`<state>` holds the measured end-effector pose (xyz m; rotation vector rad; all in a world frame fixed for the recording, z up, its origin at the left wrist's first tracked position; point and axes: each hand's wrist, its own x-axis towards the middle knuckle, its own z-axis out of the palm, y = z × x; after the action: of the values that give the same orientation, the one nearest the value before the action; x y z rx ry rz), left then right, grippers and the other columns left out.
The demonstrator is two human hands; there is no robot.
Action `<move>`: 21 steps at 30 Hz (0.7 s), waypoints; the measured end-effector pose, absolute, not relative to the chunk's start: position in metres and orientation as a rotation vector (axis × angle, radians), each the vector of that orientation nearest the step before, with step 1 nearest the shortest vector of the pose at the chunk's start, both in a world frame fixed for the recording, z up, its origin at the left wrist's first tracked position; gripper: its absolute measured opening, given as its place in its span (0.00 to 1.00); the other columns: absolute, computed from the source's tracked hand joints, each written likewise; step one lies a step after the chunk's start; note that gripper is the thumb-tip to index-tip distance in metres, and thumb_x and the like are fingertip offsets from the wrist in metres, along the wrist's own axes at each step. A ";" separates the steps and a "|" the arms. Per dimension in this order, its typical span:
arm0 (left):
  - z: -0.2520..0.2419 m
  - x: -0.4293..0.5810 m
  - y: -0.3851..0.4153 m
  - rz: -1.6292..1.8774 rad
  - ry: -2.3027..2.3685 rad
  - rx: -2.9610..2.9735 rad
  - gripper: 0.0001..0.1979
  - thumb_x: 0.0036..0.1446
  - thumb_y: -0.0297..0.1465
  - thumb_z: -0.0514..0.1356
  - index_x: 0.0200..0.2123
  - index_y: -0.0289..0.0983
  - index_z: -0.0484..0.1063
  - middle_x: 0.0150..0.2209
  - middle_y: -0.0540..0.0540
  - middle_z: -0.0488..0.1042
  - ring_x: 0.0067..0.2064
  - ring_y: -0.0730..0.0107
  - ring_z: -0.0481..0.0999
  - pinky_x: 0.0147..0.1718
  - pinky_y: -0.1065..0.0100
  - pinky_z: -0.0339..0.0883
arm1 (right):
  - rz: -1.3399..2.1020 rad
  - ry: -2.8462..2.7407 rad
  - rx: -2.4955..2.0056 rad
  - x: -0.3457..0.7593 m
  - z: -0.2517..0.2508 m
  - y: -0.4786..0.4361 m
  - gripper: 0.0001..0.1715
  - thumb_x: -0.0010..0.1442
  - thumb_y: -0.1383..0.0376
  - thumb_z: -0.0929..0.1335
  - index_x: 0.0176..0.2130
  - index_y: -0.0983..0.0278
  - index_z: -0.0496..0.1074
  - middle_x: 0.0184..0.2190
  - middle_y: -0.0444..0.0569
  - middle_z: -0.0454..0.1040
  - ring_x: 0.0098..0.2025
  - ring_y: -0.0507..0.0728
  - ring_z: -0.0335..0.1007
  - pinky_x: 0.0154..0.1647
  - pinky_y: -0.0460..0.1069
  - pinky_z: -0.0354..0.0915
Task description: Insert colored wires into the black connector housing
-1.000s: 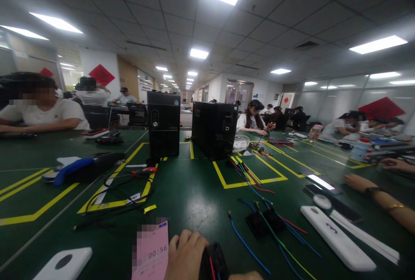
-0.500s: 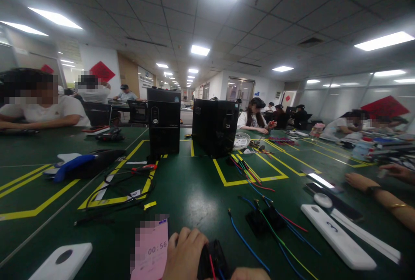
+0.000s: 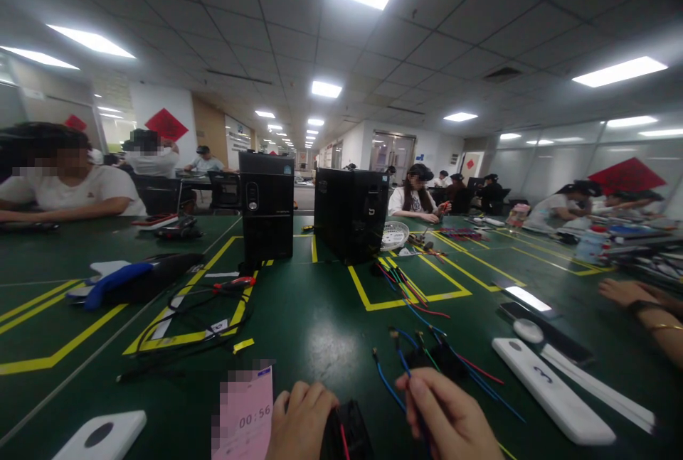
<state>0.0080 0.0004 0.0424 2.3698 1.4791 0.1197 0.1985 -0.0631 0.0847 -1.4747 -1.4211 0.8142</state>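
Green matting covers the surface (image 3: 320, 318), crossed by yellow tape lines. At its near edge the left hand (image 3: 299, 421) curls its fingers over the top of a small black fan-like part (image 3: 349, 431), gripping it where it rests; a red lead runs down the part's face. Just beside it, to the right, the right hand (image 3: 448, 417) pinches a blue wire (image 3: 385, 382) between thumb and forefinger, with the other fingers loosely folded.

That wire's long axis runs away from the right hand, up and to the left toward the middle of the surface, ending in a bare tip. It belongs to a loose bundle of coloured wires (image 3: 427, 335) lying just beyond the right hand's fingertips, trailing toward the far edge around a dark block whose shape I cannot make out. So the wires lie ahead of the right hand, which is far nearer to them than the left; the black part sits between the two hands, close against the left palm.

Left of the left hand lies a pink timer card (image 3: 248, 421) reading 00:56. A white numbered bar (image 3: 552, 390) lies well apart to the right, and two black computer towers (image 3: 267, 205) stand toward the far edge. Another person's forearm (image 3: 648, 307) rests at the right edge.
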 end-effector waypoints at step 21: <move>0.039 0.007 0.001 0.143 1.482 2.350 0.16 0.55 0.24 0.50 0.43 0.45 0.68 0.46 0.50 0.71 0.50 0.57 0.64 0.46 0.52 0.54 | 0.246 -1.974 -1.811 0.206 0.054 -0.041 0.18 0.59 0.61 0.59 0.40 0.61 0.74 0.40 0.50 0.75 0.44 0.57 0.69 0.46 0.49 0.62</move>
<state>0.0070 0.0006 0.0387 2.3499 1.4821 0.1434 0.2056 -0.0413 0.0538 -1.8113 -1.9737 0.2456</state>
